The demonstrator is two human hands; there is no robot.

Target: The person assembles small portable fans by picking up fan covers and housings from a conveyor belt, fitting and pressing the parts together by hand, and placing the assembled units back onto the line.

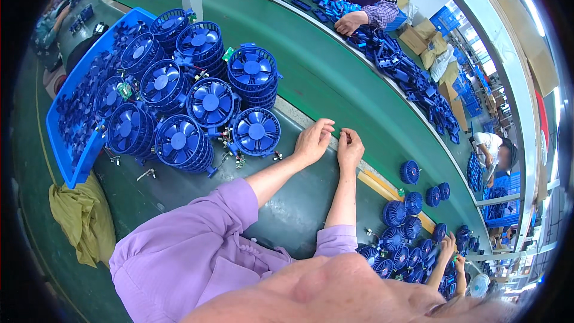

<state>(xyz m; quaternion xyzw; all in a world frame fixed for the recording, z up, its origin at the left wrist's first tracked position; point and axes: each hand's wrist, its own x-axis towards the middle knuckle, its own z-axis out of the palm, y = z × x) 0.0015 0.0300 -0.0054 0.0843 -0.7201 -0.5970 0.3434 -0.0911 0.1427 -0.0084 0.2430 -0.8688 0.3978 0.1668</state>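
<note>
Your left hand [312, 142] and right hand [350, 149] sat close together at the edge of the table [287, 215], right where it met the green belt [335, 78]. Both had fingertips pinched in narrow, like you were working something tiny between them, but honestly I couldn't tell what, or whether either grip really held anything. Too small to make out.

The blue fans [197, 96] were stacked just to your left, the nearest one [256, 131] lying flat near your left hand, not touching it. Wires and little green boards poked out between the stacks. Behind them a blue tray [72, 161] held more blue parts, and a yellow cloth [84, 218] hung by the table's edge.

Progress-wise, I'd guess lots was left: that whole pile sat there and no fan was in hand. More fans [406, 227] lay to your right by a co-worker's hands [451, 254].
</note>
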